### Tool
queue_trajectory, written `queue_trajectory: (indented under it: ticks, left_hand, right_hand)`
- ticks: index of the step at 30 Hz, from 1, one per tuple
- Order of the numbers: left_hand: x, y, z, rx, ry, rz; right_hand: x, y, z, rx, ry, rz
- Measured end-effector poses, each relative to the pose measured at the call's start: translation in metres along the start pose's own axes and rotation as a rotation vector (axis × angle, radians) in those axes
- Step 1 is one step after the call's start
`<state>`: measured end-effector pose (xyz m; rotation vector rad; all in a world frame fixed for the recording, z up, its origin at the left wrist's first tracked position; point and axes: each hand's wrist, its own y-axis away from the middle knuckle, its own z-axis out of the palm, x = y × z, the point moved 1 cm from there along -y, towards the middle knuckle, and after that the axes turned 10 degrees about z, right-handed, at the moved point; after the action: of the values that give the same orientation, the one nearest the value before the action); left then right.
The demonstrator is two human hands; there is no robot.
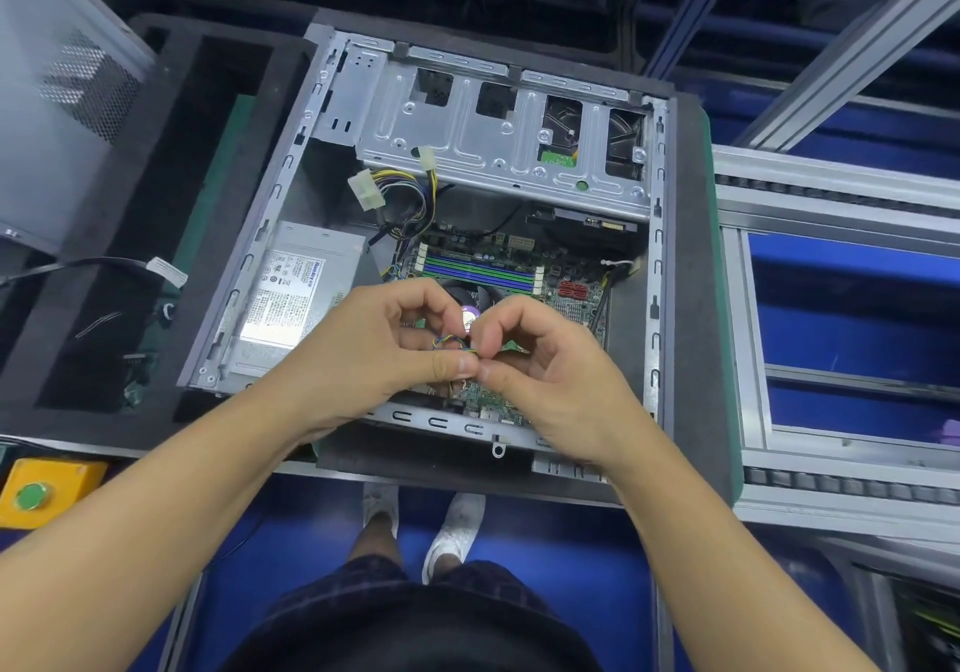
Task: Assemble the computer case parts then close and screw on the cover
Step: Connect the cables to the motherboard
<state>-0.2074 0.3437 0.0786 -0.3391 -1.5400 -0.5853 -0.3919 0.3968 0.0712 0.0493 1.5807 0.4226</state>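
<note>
Lying open-side up at the centre of the frame, the computer case (655,276) sits on a dark foam pad (685,308) on the worktop (426,483). Over its lower half the two hands meet. The left grip (379,354) and the right grip (550,375) are both curled, each pinching a thin bundle of coloured wires (451,343) between thumb and forefinger, their fingertips nearly touching.

Just behind the fingers shows the round hub of the cooler fan (469,315), mounted on the green motherboard (519,256). Left of the board, inside the case, lies the silver power supply (296,287), label up. A loom of yellow and black cables with white connectors (366,191) rises from its far end. The metal drive cage (467,136) spans the upper part of the case.

At the upper left of the frame stands a grey panel (47,100) with a perforated patch. At the lower left is a yellow box (47,484) with a green button. Aluminium rails (831,193) run along the right edge.
</note>
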Motion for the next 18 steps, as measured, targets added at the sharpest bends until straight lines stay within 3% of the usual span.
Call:
queue_trajectory:
  ticks: [4, 7, 18]
  left_hand:
    - [0.0020, 0.0009, 0.0006, 0.045, 0.039, -0.007]
    - [0.0025, 0.0013, -0.0001, 0.044, 0.049, -0.032]
    - [0.0015, 0.0040, -0.0057, -0.123, 0.089, 0.006]
  right_hand:
    - [0.0013, -0.0010, 0.0021, 0.070, -0.052, -0.004]
    - [0.0002, -0.0003, 0.0017, 0.027, -0.038, -0.017]
    - [0.0009, 0.0012, 0.0009, -0.050, -0.047, -0.010]
